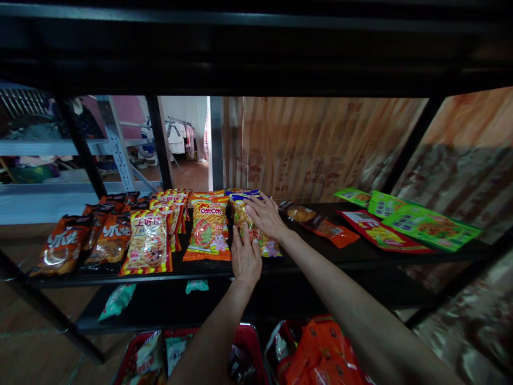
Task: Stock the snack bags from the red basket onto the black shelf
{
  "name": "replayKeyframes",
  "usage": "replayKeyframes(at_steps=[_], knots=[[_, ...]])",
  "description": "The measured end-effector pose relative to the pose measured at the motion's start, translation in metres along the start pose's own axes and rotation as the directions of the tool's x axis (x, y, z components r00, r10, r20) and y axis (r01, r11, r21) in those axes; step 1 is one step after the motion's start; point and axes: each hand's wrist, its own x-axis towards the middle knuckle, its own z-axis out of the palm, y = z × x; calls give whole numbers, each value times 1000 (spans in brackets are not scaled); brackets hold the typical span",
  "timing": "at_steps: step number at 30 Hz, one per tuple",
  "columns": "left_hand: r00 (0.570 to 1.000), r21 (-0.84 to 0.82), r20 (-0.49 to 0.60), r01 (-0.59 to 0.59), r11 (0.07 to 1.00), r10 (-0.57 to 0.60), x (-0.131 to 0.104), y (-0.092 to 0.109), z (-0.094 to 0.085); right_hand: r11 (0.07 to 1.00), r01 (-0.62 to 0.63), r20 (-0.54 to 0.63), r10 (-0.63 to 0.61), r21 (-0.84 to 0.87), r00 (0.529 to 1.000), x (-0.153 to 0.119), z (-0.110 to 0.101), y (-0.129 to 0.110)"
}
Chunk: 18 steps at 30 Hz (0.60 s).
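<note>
Both hands rest on a blue and yellow snack bag (273, 248) that lies on the black shelf, partly covered by them. My left hand (245, 259) touches its front left side with fingers stretched out. Across its upper part lies my right hand (266, 215), its fingers extended and flat. Directly to the left is an orange and yellow snack bag (208, 227), with another behind it. On the right, a brown and orange packet (316, 220) lies flat near my right wrist.
Yellow-red bags (147, 243) and black-orange bags (64, 243) line the shelf's left. Green packets (436, 224) and a red packet (380, 230) lie right. Below are teal packets (118, 300) on a lower shelf, a red basket (256, 347) and orange packages (320, 350). A black post (417, 144) stands right.
</note>
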Motion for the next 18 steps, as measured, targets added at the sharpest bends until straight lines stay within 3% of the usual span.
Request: replayKeyframes(at_steps=[5, 10, 15, 18], knots=[[1000, 14, 5, 5, 1000, -5, -1, 0, 0, 999, -18, 9, 19, -32, 1000, 12, 15, 1], [1000, 3, -22, 5, 1000, -5, 0, 1, -1, 999, -24, -20, 23, -41, 1000, 9, 12, -2], [994, 35, -31, -105, 994, 107, -8, 8, -13, 1000, 4, -233, -6, -8, 972, -14, -8, -20], [980, 13, -28, -195, 981, 195, -38, 10, -28, 995, 51, -378, -16, 82, 926, -54, -16, -41]])
